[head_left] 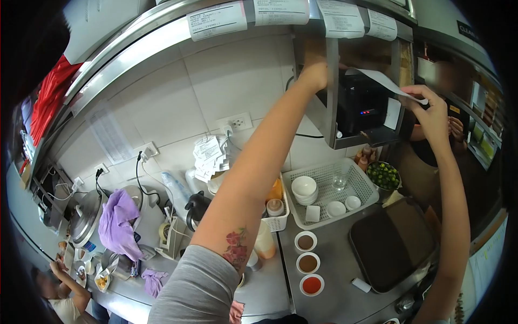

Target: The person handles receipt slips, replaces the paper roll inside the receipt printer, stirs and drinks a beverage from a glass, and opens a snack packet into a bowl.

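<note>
**Paper strip point(384, 82) pinched beside black printer point(360, 102)**

Across the near side of the scene, a steel counter point(267, 296) is seen. On its right, a dark rectangular tray point(372, 254) is laid flat. To the left and farther back, a perforated basket point(335, 221) is filled with stacked white bowls point(305, 187), a glass point(339, 181) and smaller white dishes point(335, 209). Above it, the printer is housed in a metal frame point(332, 92). The paper strip is stretched out at the printer's upper right, its right end pinched between the thumb and fingers of the right hand point(429, 103). The left hand point(315, 53) is extended behind the frame's left post, blurred and partly hidden; its state cannot be told. Between basket and near edge, 3 sauce bowls point(318, 264) are lined up.
</note>
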The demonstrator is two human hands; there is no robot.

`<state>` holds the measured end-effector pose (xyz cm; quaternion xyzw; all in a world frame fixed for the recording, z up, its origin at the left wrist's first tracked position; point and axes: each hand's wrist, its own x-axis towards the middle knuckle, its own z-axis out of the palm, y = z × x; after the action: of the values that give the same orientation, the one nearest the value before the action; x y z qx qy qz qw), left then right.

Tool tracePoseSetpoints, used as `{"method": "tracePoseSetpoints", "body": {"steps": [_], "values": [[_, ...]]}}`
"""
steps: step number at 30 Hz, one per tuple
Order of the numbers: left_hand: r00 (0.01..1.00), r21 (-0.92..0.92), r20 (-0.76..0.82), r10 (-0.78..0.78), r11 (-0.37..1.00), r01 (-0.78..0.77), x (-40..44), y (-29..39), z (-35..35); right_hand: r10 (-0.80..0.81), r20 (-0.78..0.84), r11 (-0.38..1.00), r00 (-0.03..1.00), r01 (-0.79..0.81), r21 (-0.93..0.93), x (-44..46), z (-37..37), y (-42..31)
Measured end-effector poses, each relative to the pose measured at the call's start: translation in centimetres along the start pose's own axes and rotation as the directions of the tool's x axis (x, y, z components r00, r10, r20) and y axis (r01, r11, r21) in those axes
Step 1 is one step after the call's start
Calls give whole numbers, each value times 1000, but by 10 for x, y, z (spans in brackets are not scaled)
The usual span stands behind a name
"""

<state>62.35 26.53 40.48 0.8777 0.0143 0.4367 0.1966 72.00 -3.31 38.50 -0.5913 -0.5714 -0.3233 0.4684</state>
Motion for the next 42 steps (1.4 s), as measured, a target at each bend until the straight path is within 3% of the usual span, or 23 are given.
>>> {"method": "tracePoseSetpoints", "body": {"steps": [4,8,9,12,14,15,16,18,19,21,23,25,26,28,30,31,32,33,34,35,37,40,42], "values": [[991,256,43,124,958,-131,-9,0,-2,-41,-37,998,998,43,54,8,2,-4],[992,104,117,52,992,-65,-9,5,-5,-111,-47,992,993,109,-57,11,-8,-9],[990,62,139,23,998,-32,-9,9,-4,-76,-8,996,997,76,-47,6,-9,-11],[984,-21,171,-46,999,50,-12,17,-11,-261,256,929,931,314,-194,-34,8,-33],[986,-54,162,-46,997,55,-11,13,-10,-366,516,904,775,428,-3,-80,19,-56],[993,-122,113,-25,992,39,-13,8,-9,-228,611,955,758,296,-11,-102,15,-76],[996,-187,65,-54,980,65,-17,0,-7,-263,679,951,686,304,61,-107,3,-99],[993,-320,-29,-111,942,96,-19,-8,-7,-55,610,998,791,34,47,-122,-13,-120],[940,-341,-134,-312,906,252,-32,5,-11,38,581,998,813,-61,21,-124,-27,-130],[903,-648,-378,-205,755,-99,-78,33,-12,191,495,972,848,-234,25,-134,-48,-141],[925,-608,-331,-185,792,-59,-162,95,-26,314,390,921,865,-378,96,-153,-64,-143],[1000,-465,8,16,885,-11,-247,156,-31,391,457,837,799,-516,184,-179,-64,-154],[975,-365,196,104,930,-25,-288,190,-34,428,496,781,756,-585,218,-196,-62,-160],[824,-486,553,123,851,199,-345,223,-36,388,561,747,731,-607,273,-230,-48,-180],[763,-220,617,-194,888,403,-395,212,-28,421,624,678,659,-685,266,-260,-32,-202],[818,-213,528,-229,896,389,-409,214,-34,430,693,599,578,-757,260,-272,-27,-205],[863,-202,432,-262,904,376,-423,214,-40,419,644,508,641,-753,419,-307,-12,-194],[930,-144,278,-240,947,287,-432,211,-51,508,659,472,554,-819,325,-316,-17,-193],[870,-245,226,-439,839,487,-442,212,-63,630,593,431,502,-861,271,-349,-14,-177],[893,-47,134,-430,897,439,-445,216,-80,727,529,483,437,-874,58,-372,-20,-162],[857,-132,45,-514,847,515,-463,216,-100,821,450,493,351,-833,-251,-438,-35,-126],[804,-212,83,-589,778,592,-489,216,-117,791,496,579,357,-698,-421,-510,-52,-95],[727,-343,72,-683,667,661,-512,209,-112,756,531,617,383,-689,-381,-531,-47,-90]]}}
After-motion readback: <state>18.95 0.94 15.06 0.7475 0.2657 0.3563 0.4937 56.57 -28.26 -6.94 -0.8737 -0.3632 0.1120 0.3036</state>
